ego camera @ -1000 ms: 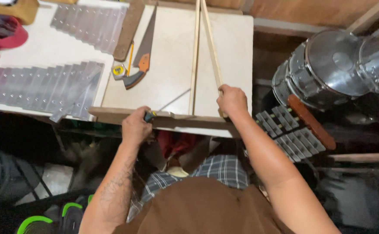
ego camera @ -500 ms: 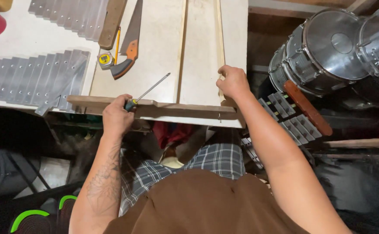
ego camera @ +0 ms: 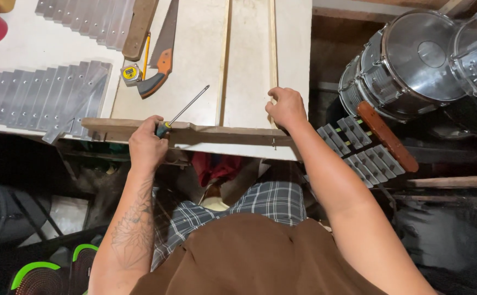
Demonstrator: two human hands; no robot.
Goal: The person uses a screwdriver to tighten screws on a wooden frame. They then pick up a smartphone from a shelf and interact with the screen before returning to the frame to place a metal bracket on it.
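My left hand [ego camera: 146, 145] grips a screwdriver [ego camera: 182, 112] by its green handle, the metal shaft angled up and right over the white table [ego camera: 194, 65]. A rough wooden board [ego camera: 222, 134] lies along the table's near edge, under both hands. My right hand [ego camera: 286, 107] is closed on the near end of a thin wooden strip [ego camera: 273, 49] that runs away up the table. A second thin strip [ego camera: 224, 60] lies beside it to the left, near the screwdriver's tip.
A hand saw [ego camera: 162, 54], a yellow tape measure [ego camera: 131, 74], a pencil [ego camera: 146, 48] and rows of grey metal bars [ego camera: 36, 98] lie on the left. Shiny drums [ego camera: 413, 60] and a small glockenspiel [ego camera: 358, 147] stand to the right. Green-trimmed shoes [ego camera: 47, 267] are on the floor.
The view has shifted so the table sits higher in frame. My right hand slid along the strip toward the board's right end. My left hand keeps the screwdriver at the board.
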